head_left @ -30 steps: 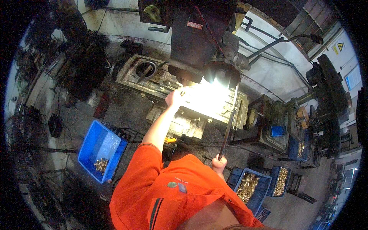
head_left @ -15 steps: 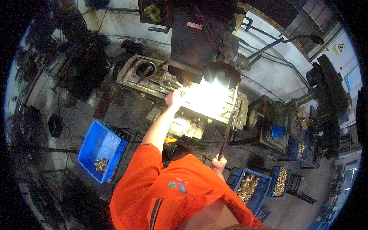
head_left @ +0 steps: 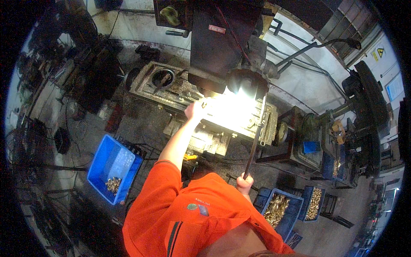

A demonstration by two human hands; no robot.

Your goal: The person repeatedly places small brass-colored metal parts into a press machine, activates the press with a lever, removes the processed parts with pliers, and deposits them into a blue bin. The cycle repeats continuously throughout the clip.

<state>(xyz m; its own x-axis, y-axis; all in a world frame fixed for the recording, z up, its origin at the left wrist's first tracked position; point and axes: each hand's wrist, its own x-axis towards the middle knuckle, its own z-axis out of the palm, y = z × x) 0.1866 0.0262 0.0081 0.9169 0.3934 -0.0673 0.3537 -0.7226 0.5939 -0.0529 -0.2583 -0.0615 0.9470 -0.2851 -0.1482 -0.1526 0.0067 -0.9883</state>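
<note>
My left hand [head_left: 195, 109] is closed at the front of a drilling or milling machine's work area, beside a brightly lit patch. Glare hides what its fingers grip, if anything. Lower down and to the right, my right hand [head_left: 245, 181] is wrapped round the lower end of a long dark lever [head_left: 254, 147], which slants up toward the machine head [head_left: 247, 81]. Beneath that head lies the metal machine table [head_left: 143, 88], strewn with shavings. The lamp's glare washes out the middle of the table and whatever sits there.
At the left stands a blue bin [head_left: 96, 171] with a small heap of brass-coloured parts [head_left: 113, 184]. Two more blue bins, one nearer [head_left: 295, 214] and one farther right [head_left: 306, 214], hold many brass parts. A second machine [head_left: 308, 147] stands at the right.
</note>
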